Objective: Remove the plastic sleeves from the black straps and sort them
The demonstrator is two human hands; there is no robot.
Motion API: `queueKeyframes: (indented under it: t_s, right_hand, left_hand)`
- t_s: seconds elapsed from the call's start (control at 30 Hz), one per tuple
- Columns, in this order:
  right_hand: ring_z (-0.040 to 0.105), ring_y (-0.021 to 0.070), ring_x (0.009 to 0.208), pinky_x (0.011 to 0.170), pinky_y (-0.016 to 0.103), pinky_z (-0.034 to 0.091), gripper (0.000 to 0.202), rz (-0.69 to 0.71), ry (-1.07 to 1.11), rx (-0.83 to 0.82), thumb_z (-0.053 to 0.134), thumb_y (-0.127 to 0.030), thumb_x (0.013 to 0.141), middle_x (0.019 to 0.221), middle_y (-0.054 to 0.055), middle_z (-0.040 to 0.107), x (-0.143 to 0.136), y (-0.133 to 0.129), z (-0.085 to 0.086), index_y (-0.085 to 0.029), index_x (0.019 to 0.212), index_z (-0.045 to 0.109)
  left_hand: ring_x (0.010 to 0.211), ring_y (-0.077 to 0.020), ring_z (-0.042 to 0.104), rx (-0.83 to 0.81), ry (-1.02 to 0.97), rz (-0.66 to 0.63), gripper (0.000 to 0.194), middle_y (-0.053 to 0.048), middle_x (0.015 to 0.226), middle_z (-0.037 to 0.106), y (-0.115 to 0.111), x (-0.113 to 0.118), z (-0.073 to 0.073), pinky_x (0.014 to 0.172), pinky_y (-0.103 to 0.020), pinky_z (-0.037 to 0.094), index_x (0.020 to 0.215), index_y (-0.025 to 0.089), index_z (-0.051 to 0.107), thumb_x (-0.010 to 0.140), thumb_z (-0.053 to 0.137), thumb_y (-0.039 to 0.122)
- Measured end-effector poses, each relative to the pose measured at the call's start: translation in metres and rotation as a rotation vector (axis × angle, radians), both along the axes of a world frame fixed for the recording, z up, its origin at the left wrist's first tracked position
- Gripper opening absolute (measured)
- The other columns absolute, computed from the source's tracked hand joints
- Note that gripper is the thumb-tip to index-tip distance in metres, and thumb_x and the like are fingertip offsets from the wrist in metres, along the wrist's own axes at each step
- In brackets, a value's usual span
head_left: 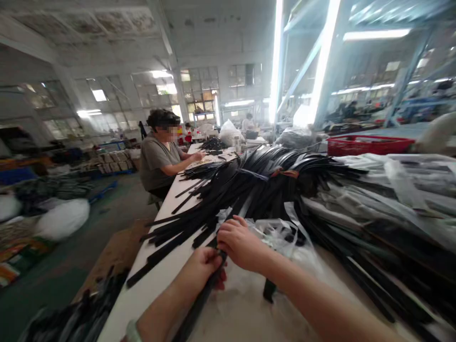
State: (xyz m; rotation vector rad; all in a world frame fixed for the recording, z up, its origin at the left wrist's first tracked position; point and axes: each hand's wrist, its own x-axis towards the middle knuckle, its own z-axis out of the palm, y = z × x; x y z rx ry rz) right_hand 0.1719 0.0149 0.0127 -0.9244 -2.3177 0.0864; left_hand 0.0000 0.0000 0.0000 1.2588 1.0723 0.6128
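A long black strap (197,306) runs from the bottom of the view up between my two hands. My left hand (204,266) is closed around it, thumb on top and fingertips curled beneath. Just beyond, my right hand (239,242) is closed at the upper part of the same strap, its fingers bent over it. Clear plastic film (274,230) lies crumpled behind my right hand. In front of my hands, a big heap of black straps (228,183) fans out over the white table (160,251), bound in places with ties.
At the table's left side sits a co-worker (160,156), hands over the tabletop. Clear plastic bags (363,204) and more dark straps cover the right side. A red basket (368,146) stands behind them. Dark strips (81,308) are piled low at the left, below the table edge.
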Motion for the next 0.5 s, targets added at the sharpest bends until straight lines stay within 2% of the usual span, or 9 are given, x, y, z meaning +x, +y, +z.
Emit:
queueKeyframes:
  t_s: [0.07, 0.1, 0.17, 0.2, 0.27, 0.37, 0.43, 0.5]
  right_hand:
    - [0.054, 0.0247, 0.102, 0.099, 0.044, 0.036, 0.011, -0.301, 0.352, -0.189, 0.063, -0.025, 0.083, 0.101, 0.008, 0.060, 0.009, 0.011, 0.003, -0.020, 0.092, 0.059]
    - [0.055, 0.0245, 0.099, 0.092, 0.041, 0.042, 0.015, -0.409, 0.494, -0.302, 0.062, -0.028, 0.083, 0.100, 0.010, 0.059, 0.013, 0.016, 0.004, -0.018, 0.094, 0.058]
    - [0.059, 0.0211, 0.079, 0.070, 0.033, 0.049, 0.022, -0.553, 0.713, -0.595, 0.055, -0.037, 0.088, 0.086, 0.010, 0.060, 0.021, 0.024, 0.004, -0.015, 0.089, 0.056]
    - [0.057, 0.0179, 0.065, 0.058, 0.030, 0.047, 0.030, -0.562, 0.778, -0.760, 0.050, -0.043, 0.090, 0.075, 0.008, 0.058, 0.024, 0.027, 0.005, -0.015, 0.084, 0.056]
    - [0.044, 0.0105, 0.044, 0.040, 0.022, 0.035, 0.041, -0.406, 0.858, -1.025, 0.045, -0.052, 0.091, 0.057, 0.001, 0.050, 0.026, 0.028, 0.005, -0.015, 0.076, 0.055]
    - [0.026, 0.0033, 0.035, 0.034, 0.016, 0.016, 0.038, -0.044, 1.063, -1.251, 0.057, -0.052, 0.085, 0.047, -0.009, 0.036, 0.021, 0.023, 0.008, -0.016, 0.075, 0.054]
    - [0.023, 0.0022, 0.034, 0.033, 0.015, 0.012, 0.037, 0.064, 1.135, -1.243, 0.064, -0.052, 0.079, 0.044, -0.011, 0.033, 0.013, 0.016, 0.010, -0.017, 0.075, 0.053]
    - [0.026, 0.0028, 0.032, 0.030, 0.015, 0.015, 0.040, 0.046, 1.064, -1.138, 0.064, -0.056, 0.076, 0.042, -0.011, 0.036, 0.002, 0.008, 0.010, -0.018, 0.073, 0.053]
  left_hand:
    - [0.046, -0.0112, 0.055, 0.049, -0.025, 0.037, 0.060, -0.003, 0.060, 0.062, -0.001, -0.003, 0.007, 0.045, -0.020, 0.042, 0.081, 0.011, 0.056, 0.063, 0.073, 0.065]
    - [0.046, -0.0102, 0.054, 0.064, -0.044, 0.050, 0.057, -0.003, 0.060, 0.061, -0.002, -0.005, 0.010, 0.046, -0.019, 0.042, 0.082, 0.011, 0.056, 0.065, 0.072, 0.063]
    - [0.046, -0.0089, 0.053, 0.073, -0.098, 0.070, 0.052, -0.002, 0.061, 0.061, -0.003, -0.006, 0.015, 0.045, -0.017, 0.040, 0.082, 0.011, 0.057, 0.069, 0.072, 0.058]
    - [0.045, -0.0085, 0.053, 0.070, -0.130, 0.073, 0.050, -0.003, 0.061, 0.061, -0.004, -0.006, 0.017, 0.044, -0.016, 0.039, 0.082, 0.011, 0.057, 0.070, 0.073, 0.057]
    - [0.045, -0.0094, 0.054, 0.031, -0.169, 0.032, 0.048, -0.004, 0.061, 0.061, -0.007, -0.004, 0.018, 0.043, -0.016, 0.040, 0.081, 0.011, 0.057, 0.070, 0.074, 0.054]
    - [0.046, -0.0139, 0.058, -0.058, -0.176, -0.060, 0.048, -0.008, 0.062, 0.064, -0.012, -0.001, 0.020, 0.045, -0.020, 0.045, 0.079, 0.011, 0.057, 0.068, 0.076, 0.054]
    - [0.048, -0.0155, 0.061, -0.069, -0.196, -0.058, 0.049, -0.009, 0.063, 0.065, -0.014, 0.000, 0.021, 0.046, -0.021, 0.047, 0.078, 0.011, 0.058, 0.067, 0.077, 0.054]
    - [0.050, -0.0154, 0.062, -0.054, -0.217, -0.016, 0.049, -0.009, 0.064, 0.065, -0.014, 0.001, 0.021, 0.046, -0.019, 0.046, 0.079, 0.009, 0.060, 0.066, 0.078, 0.053]
